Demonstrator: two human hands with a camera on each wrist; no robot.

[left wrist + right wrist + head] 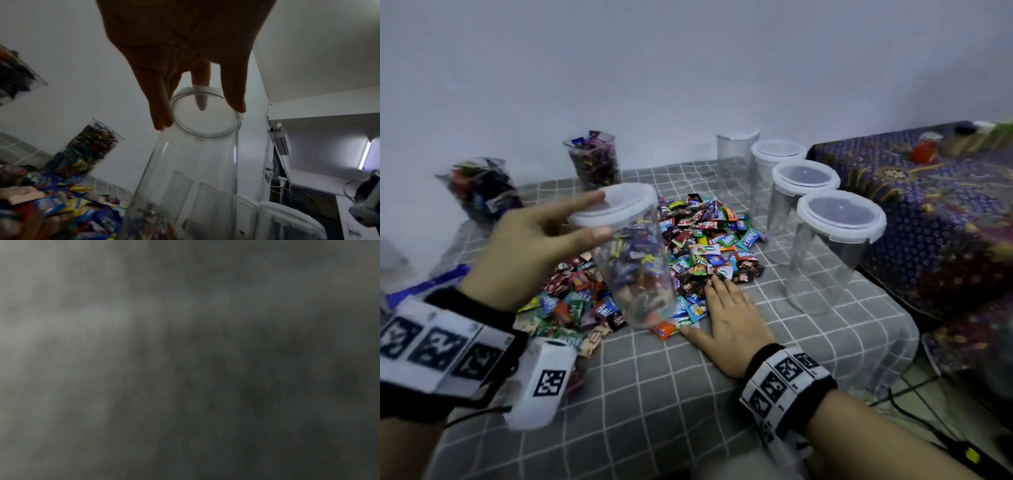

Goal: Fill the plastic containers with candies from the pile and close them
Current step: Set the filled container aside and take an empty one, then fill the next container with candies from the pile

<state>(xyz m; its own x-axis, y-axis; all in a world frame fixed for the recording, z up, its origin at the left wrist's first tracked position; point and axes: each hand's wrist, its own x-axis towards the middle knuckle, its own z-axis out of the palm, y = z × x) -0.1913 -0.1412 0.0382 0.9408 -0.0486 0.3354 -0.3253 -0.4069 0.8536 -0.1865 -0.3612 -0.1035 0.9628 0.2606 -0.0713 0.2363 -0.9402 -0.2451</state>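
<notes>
My left hand (592, 216) grips a clear plastic container (633, 260) by its white lid (619, 202), index finger on top and thumb at the rim. It is tilted over the pile of wrapped candies (705, 240). In the left wrist view my fingers (162, 110) straddle the lid (205, 120) of the container (195, 170). Candy colours show through its wall; I cannot tell whether any lie inside. My right hand (717, 308) lies flat and open on the grey checked cloth (654, 394), fingertips touching the pile's near edge. The right wrist view is dark and noisy.
Several empty lidded containers (825, 253) stand in a row right of the pile. Two candy-filled containers without lids (595, 161) (482, 188) stand by the wall at back left. A purple patterned cloth (928, 212) adjoins on the right; cables (914, 411) lie at lower right.
</notes>
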